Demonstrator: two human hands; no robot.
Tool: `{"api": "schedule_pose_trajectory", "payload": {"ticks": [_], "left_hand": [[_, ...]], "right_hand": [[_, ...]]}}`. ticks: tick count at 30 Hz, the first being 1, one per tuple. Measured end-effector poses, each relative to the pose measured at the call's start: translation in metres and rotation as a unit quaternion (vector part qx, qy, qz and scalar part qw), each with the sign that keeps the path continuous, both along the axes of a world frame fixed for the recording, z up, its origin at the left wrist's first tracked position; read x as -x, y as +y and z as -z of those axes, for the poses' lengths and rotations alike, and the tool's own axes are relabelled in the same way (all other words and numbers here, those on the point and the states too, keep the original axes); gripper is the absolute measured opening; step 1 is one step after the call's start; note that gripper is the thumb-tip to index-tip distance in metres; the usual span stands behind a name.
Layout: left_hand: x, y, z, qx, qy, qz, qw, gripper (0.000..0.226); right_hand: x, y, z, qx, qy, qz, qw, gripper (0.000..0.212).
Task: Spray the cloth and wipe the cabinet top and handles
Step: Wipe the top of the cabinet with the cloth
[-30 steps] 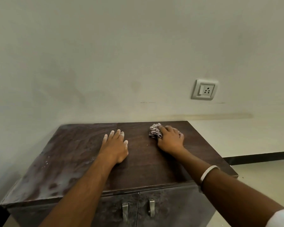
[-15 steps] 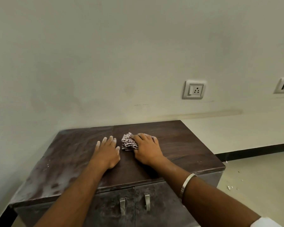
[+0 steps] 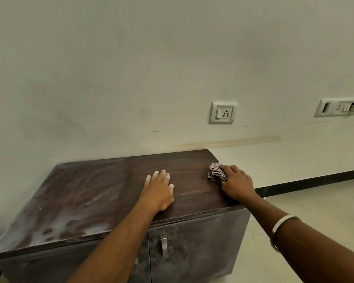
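Observation:
A low dark wooden cabinet stands against the wall; its top [image 3: 86, 193] is dusty white on the left half and darker on the right. My right hand [image 3: 236, 183] presses a crumpled patterned cloth [image 3: 216, 172] onto the top close to its right edge. My left hand [image 3: 158, 189] lies flat, fingers apart, on the middle of the top and holds nothing. One metal door handle [image 3: 163, 246] shows on the right door; my left forearm hides the other. No spray bottle is in view.
The cream wall rises directly behind the cabinet, with a switch socket [image 3: 223, 112] above its right end and a second switch plate [image 3: 338, 107] farther right. Pale floor [image 3: 315, 201] with a black skirting lies to the right.
My right hand slid the cloth left to beside my left hand, then back right to the top's right edge. The left hand stayed flat in place.

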State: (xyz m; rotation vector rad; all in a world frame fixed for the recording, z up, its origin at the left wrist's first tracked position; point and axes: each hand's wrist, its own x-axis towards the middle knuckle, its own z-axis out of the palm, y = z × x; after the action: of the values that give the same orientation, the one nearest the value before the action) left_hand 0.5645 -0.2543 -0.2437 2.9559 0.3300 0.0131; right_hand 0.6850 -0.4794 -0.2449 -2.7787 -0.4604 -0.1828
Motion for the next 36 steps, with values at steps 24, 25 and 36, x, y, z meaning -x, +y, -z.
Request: {"api": "schedule_pose_trajectory", "payload": {"ticks": [24, 25, 36], "left_hand": [[0.081, 0.066, -0.004, -0.012, 0.006, -0.124, 0.992, 0.057], [0.080, 0.061, -0.005, -0.010, 0.005, -0.119, 0.993, 0.057], [0.044, -0.036, -0.005, 0.010, 0.004, -0.022, 1.000, 0.057]], "right_hand": [[0.140, 0.131, 0.014, -0.019, -0.077, -0.255, 0.964, 0.057], [0.137, 0.123, 0.014, -0.017, -0.075, -0.248, 0.966, 0.058], [0.084, -0.026, 0.011, -0.018, -0.052, -0.049, 0.997, 0.056]]}}
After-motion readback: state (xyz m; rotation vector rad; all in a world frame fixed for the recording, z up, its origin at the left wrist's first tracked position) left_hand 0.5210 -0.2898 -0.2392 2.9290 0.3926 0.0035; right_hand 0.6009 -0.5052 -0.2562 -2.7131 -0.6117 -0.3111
